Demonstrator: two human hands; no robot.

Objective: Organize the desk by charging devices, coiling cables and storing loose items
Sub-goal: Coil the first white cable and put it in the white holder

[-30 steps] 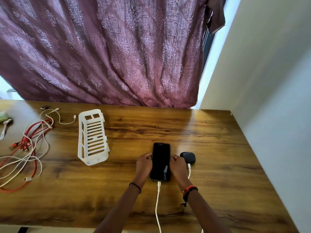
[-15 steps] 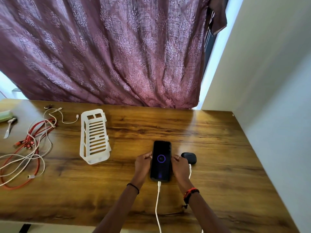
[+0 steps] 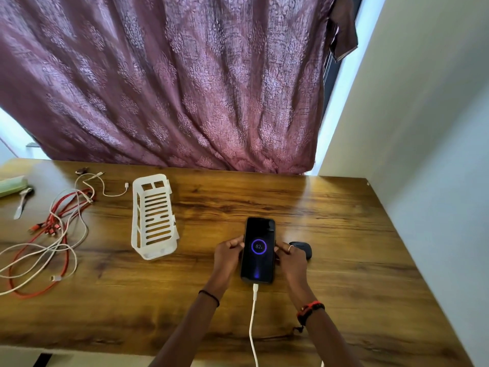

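Wood-grain desk (image 3: pixel 352 274): its right edge runs along the pale wall (image 3: pixel 423 154), its far edge sits under the mauve curtain (image 3: pixel 185 88), and its near edge crosses beneath your forearms.

The phone (image 3: pixel 258 250) lies flat and screen-up, right of centre, with its long axis pointing away from you. The lit screen shows a ring reading 82.

Your left hand (image 3: pixel 227 256) grips the phone's left long edge with curled fingers. Your right hand (image 3: pixel 291 260) grips the right long edge the same way.

A white charging cable (image 3: pixel 253 321) is plugged into the phone's near end. It runs back between your wrists and off the near edge.

A black earbud case (image 3: pixel 304 249) sits just beyond your right knuckles and is partly hidden by them. You cannot tell whether hand and case touch.

To the left, well apart from the phone, lies a white slotted tray (image 3: pixel 154 215), with bare wood showing between the two. Further left, a tangle of red and white cables (image 3: pixel 53 234) sprawls out past the left side of the view. A spoon (image 3: pixel 22 201) and a pale green item (image 3: pixel 12 185) lie at the far-left corner.

Bare wood runs from the case to the right edge, and from the phone's far end to the curtain.
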